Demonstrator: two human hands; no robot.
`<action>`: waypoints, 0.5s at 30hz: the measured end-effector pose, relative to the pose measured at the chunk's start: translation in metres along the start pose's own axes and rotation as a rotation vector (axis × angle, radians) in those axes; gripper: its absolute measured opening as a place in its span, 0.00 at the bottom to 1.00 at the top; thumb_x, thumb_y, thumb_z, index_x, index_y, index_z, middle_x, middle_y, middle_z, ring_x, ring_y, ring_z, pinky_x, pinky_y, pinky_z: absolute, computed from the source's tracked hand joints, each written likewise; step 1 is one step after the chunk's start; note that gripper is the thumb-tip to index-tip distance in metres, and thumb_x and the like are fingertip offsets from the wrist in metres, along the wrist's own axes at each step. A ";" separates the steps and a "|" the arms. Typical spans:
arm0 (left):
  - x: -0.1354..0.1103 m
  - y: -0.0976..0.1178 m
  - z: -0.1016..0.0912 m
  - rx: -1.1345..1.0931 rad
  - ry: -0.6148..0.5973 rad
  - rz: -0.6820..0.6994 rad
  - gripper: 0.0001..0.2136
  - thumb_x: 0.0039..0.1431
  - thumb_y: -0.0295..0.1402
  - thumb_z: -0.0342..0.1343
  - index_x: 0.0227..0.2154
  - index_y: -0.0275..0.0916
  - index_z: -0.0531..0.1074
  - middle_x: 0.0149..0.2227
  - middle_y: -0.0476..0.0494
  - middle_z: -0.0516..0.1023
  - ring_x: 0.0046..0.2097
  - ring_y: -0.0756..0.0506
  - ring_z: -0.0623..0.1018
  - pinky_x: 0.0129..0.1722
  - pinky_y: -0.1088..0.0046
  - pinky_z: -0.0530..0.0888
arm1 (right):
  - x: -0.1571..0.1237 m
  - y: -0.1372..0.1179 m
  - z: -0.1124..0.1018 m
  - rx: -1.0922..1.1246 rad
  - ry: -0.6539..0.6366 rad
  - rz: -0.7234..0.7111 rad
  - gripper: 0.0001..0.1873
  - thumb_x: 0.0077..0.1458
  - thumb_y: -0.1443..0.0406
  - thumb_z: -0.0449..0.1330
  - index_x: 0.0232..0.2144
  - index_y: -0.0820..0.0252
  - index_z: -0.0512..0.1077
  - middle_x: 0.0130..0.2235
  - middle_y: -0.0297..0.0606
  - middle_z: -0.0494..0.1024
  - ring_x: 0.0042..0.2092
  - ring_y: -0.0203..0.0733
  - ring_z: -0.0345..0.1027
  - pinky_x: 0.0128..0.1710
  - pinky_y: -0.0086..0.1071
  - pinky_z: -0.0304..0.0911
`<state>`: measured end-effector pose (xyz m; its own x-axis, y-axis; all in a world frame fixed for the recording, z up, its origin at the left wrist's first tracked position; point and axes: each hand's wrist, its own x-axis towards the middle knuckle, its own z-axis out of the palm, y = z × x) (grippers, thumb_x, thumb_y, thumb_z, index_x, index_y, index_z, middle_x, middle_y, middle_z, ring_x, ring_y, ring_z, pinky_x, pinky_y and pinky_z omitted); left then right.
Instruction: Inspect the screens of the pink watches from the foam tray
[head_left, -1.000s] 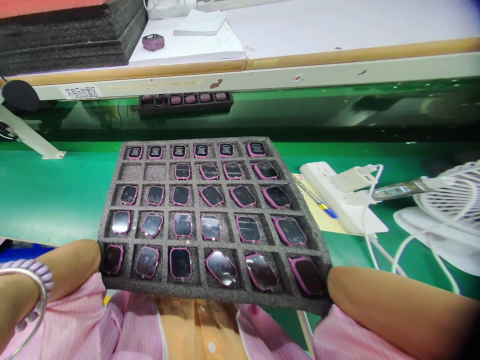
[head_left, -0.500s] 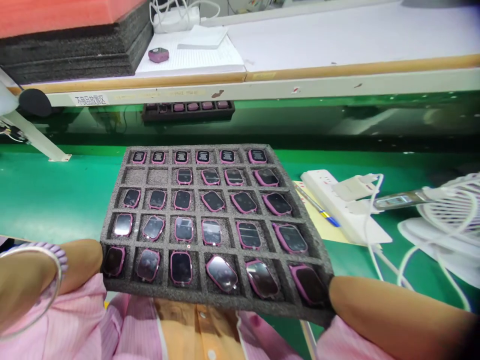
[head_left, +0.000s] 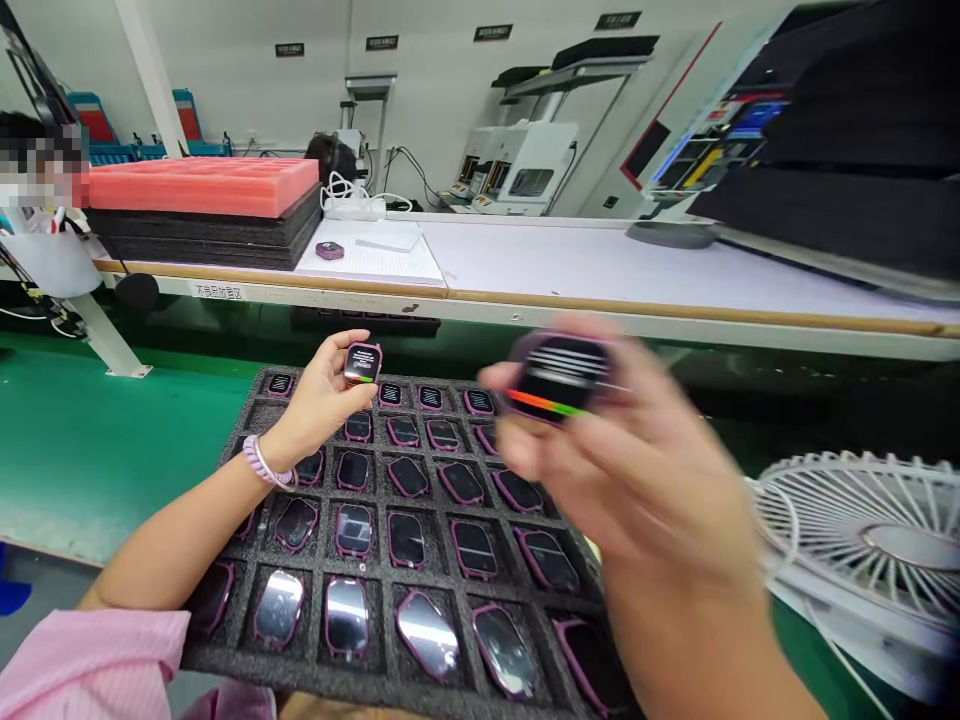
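A black foam tray (head_left: 375,500) with square compartments lies in front of me on the green bench, holding rows of purple-rimmed smartwatch bodies. Over its far left part, my left hand (head_left: 326,390) pinches a smartwatch (head_left: 363,364) whose lit screen shows white text and a coloured strip. My right hand (head_left: 600,430) is raised above the tray's right side, nearer the camera and blurred by motion. Its fingers are closed around another smartwatch (head_left: 561,376), which also shows white text and a red-to-green strip. This hand hides part of the tray's right edge.
A white fan (head_left: 877,540) stands on the right. A shelf (head_left: 540,265) runs across the back, bearing red foam (head_left: 202,185) over black foam, a paper pad (head_left: 405,265) and a single purple watch (head_left: 330,250). Heads of other people show at the back left.
Both hands have left the tray's near sides, and each now holds a smartwatch up. The tray rests lower in view. My view has tilted up, showing the room beyond the shelf.
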<state>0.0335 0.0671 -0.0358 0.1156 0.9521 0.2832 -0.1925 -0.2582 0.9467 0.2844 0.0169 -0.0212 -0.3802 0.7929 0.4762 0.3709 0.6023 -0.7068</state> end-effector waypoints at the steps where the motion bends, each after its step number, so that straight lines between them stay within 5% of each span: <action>1: -0.001 -0.001 0.001 -0.001 0.001 0.001 0.31 0.45 0.26 0.67 0.55 0.40 0.66 0.44 0.47 0.75 0.34 0.53 0.77 0.32 0.79 0.78 | 0.010 0.001 0.006 0.245 -0.016 0.087 0.22 0.75 0.55 0.58 0.66 0.53 0.67 0.53 0.48 0.78 0.42 0.39 0.79 0.41 0.38 0.77; 3: -0.001 -0.002 0.001 0.001 0.003 -0.003 0.31 0.46 0.27 0.66 0.55 0.40 0.66 0.44 0.48 0.76 0.32 0.53 0.79 0.32 0.77 0.79 | 0.029 0.008 0.019 0.750 -0.051 0.288 0.27 0.62 0.58 0.71 0.60 0.52 0.70 0.48 0.43 0.82 0.39 0.39 0.79 0.40 0.35 0.76; 5: -0.001 -0.003 0.001 0.009 0.002 0.000 0.30 0.47 0.29 0.67 0.55 0.40 0.66 0.44 0.47 0.76 0.30 0.53 0.80 0.31 0.77 0.79 | 0.041 0.018 0.031 0.994 -0.066 0.416 0.30 0.50 0.63 0.77 0.54 0.54 0.73 0.45 0.40 0.84 0.37 0.39 0.79 0.39 0.33 0.75; 15: -0.006 0.000 0.004 -0.024 -0.095 0.004 0.30 0.53 0.30 0.69 0.58 0.39 0.67 0.45 0.45 0.79 0.31 0.50 0.84 0.33 0.75 0.84 | 0.043 0.029 0.040 1.024 -0.004 0.391 0.29 0.46 0.70 0.72 0.51 0.54 0.73 0.44 0.36 0.83 0.32 0.35 0.73 0.35 0.30 0.70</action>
<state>0.0365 0.0608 -0.0368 0.2065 0.9309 0.3012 -0.2167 -0.2567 0.9419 0.2448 0.0651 -0.0425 -0.3927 0.9112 0.1241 -0.4129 -0.0541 -0.9092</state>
